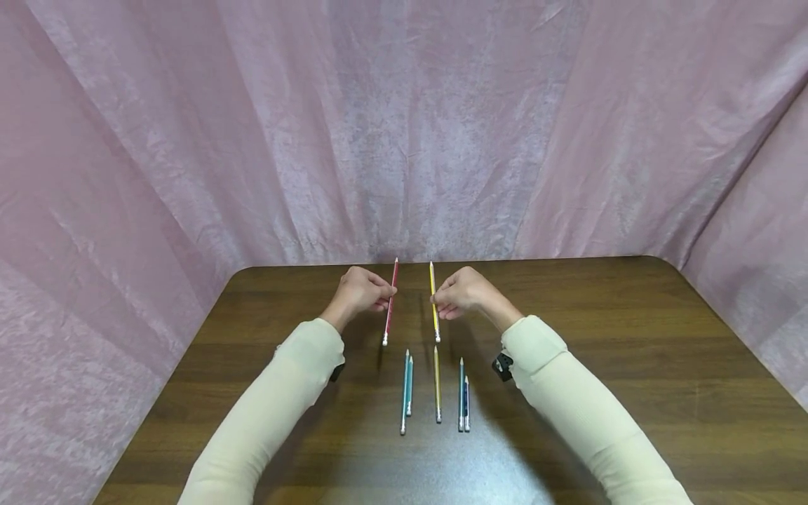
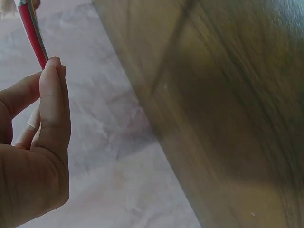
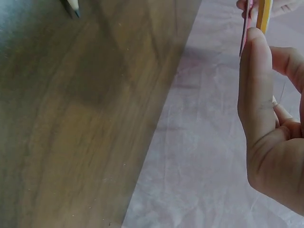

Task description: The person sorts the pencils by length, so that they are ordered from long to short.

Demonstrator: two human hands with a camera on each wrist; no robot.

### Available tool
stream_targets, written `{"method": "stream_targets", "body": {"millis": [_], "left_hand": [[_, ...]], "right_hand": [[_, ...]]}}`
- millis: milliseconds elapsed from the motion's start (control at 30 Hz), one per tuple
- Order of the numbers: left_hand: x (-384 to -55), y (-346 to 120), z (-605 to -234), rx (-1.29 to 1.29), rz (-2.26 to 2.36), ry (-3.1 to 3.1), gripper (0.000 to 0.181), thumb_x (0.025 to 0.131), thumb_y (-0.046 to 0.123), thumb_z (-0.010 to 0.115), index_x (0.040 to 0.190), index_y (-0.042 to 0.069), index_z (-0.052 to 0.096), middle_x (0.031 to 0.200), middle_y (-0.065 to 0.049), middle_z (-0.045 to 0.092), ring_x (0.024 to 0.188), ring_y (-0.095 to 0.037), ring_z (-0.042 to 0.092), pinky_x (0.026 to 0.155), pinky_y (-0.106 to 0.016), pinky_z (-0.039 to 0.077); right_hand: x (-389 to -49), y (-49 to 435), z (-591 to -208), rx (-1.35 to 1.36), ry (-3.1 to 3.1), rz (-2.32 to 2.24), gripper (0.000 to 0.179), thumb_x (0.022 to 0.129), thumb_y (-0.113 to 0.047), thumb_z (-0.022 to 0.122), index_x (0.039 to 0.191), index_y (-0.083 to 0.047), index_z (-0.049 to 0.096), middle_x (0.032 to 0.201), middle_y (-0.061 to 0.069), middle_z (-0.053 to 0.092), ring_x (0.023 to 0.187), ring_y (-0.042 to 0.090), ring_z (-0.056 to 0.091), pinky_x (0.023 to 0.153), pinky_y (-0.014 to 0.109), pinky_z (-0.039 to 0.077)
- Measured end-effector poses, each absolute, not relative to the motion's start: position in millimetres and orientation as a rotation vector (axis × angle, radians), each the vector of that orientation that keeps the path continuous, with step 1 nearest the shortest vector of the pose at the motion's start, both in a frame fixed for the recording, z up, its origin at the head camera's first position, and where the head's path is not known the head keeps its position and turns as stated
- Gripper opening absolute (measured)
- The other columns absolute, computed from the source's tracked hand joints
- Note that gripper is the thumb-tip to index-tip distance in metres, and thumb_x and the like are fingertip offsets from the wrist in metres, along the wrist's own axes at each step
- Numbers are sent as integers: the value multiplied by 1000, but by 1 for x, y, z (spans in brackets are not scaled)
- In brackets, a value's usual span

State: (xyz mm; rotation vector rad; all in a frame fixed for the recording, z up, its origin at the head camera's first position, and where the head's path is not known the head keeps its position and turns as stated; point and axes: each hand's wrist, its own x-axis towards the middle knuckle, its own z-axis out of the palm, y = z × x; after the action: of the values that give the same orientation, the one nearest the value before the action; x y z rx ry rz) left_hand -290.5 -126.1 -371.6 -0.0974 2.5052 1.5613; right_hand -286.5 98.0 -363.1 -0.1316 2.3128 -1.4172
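Observation:
My left hand (image 1: 362, 289) pinches a red pencil (image 1: 388, 319) between thumb and fingertips, its sharp end pointing away and its white eraser end toward me. Opposite it, my right hand (image 1: 463, 291) pinches a yellow pencil (image 1: 435, 319) in the same direction. A narrow gap separates the two held pencils. In the left wrist view the red pencil (image 2: 31, 29) rises from the pinching fingertips. The right wrist view shows the yellow pencil (image 3: 264, 14) above the fingertips, with the red one (image 3: 245, 31) behind it.
Nearer me on the wooden table (image 1: 631, 365) lie a teal pencil (image 1: 405, 393), a shorter teal pencil (image 1: 410, 386), a yellow-gold pencil (image 1: 438, 386), another teal pencil (image 1: 461, 396) and a short dark blue pencil (image 1: 467, 405). A pink curtain (image 1: 442, 140) hangs behind the far edge.

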Motion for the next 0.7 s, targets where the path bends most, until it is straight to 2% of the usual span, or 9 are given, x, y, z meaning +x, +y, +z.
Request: {"method": "stream_targets", "body": {"millis": [233, 467, 633, 700], "left_hand": [[-303, -130, -381, -157, 1591, 2502, 14, 86, 4, 78, 93, -7, 75, 68, -10, 71, 50, -9, 64, 62, -29, 62], [-320, -130, -393, -195, 1547, 2577, 11, 86, 4, 78, 90, -7, 76, 64, -8, 70, 49, -10, 64, 67, -36, 63], [-331, -131, -403, -259, 1500, 2596, 10, 86, 4, 78, 90, -5, 77, 63, -7, 69, 47, -9, 62, 67, -35, 63], [-333, -132, -408, -302, 1473, 2595, 11, 86, 6, 78, 91, -4, 78, 63, -7, 69, 47, -9, 62, 68, -36, 63]], "right_hand": [[-298, 94, -363, -155, 2319, -1409, 18, 92, -1, 66, 101, 14, 69, 71, 11, 69, 63, 16, 70, 74, 36, 63], [-307, 90, -371, -133, 2297, -1435, 18, 92, -1, 66, 102, 14, 69, 70, 11, 68, 63, 18, 70, 78, 39, 62], [-311, 87, -377, -97, 2250, -1487, 19, 91, 0, 66, 103, 15, 69, 67, 10, 67, 58, 15, 68, 65, 30, 62], [-312, 86, -379, -86, 2241, -1489, 19, 91, 0, 66, 103, 15, 69, 67, 10, 67, 57, 14, 68, 65, 30, 62]]}}
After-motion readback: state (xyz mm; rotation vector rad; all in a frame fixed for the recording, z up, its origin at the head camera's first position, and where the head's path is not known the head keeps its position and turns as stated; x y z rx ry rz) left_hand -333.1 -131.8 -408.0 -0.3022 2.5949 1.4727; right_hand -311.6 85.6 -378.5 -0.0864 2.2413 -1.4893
